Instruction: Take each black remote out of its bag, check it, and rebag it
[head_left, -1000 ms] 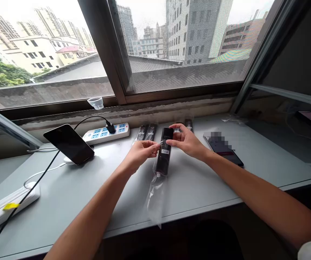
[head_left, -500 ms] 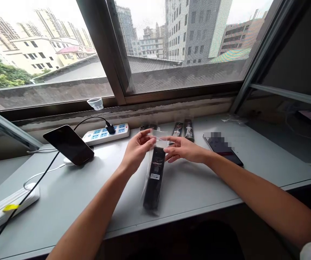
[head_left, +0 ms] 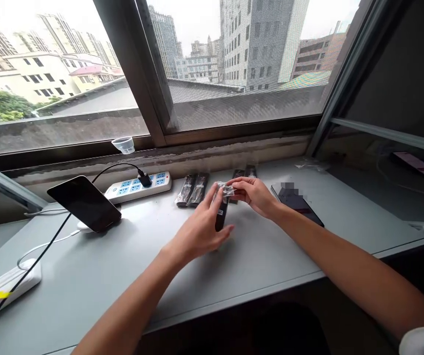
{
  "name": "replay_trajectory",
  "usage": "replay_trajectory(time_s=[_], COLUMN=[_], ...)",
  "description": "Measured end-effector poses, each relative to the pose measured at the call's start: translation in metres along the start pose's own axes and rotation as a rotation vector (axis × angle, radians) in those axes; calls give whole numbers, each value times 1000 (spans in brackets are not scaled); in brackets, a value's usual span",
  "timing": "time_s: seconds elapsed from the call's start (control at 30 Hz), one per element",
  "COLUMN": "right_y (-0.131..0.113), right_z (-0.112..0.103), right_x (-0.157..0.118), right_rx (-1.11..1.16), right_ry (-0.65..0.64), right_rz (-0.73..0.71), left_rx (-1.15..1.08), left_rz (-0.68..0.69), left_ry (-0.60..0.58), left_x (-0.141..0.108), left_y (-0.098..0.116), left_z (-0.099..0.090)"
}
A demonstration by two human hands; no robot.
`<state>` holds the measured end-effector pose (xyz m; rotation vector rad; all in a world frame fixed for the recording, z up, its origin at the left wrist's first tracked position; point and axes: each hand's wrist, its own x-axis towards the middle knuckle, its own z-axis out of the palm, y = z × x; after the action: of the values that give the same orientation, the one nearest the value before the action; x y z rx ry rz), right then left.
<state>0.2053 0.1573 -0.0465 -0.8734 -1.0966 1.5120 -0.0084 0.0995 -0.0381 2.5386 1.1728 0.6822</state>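
Between my hands is a long black item in a clear plastic bag [head_left: 221, 218], with a small white label; its exact kind does not show. My left hand [head_left: 202, 227] is around it from the left, fingertips at the crumpled top of the bag and thumb at the lower right. The palm hides much of the packet. With thumb and fingertips, my right hand [head_left: 253, 195] pinches the bag's crumpled top end. Two similar bagged black packets [head_left: 193, 190] lie behind my left hand, and two more packets [head_left: 249, 172] lie behind my right hand, partly covered.
On the left, a dark phone [head_left: 84, 203] leans on a stand beside a power strip [head_left: 140, 187] with a black plug. Another phone [head_left: 299, 204] lies flat at right. A clear cup [head_left: 123, 144] stands by the window. A white strip [head_left: 8, 291] with cables lies at front left.
The packet has moved back from the front of the desk and now shows much shorter. My left hand has shifted from the bag's top to around the packet. The bag's top has crumpled.
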Motion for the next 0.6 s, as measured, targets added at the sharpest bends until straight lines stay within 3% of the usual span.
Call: replay_trajectory(time_s=[0.2, 0.4, 0.6], right_y=[-1, -2, 0], right_z=[1, -5, -7], right_x=[1, 6, 9], right_rx=[37, -112, -238], right_ry=[26, 160, 139], right_rz=[9, -108, -141], left_rx=[199, 408, 431], left_rz=[-25, -167, -147], left_ry=[-25, -153, -126], left_x=[21, 80, 123], left_y=[-14, -34, -43], left_z=[15, 30, 48])
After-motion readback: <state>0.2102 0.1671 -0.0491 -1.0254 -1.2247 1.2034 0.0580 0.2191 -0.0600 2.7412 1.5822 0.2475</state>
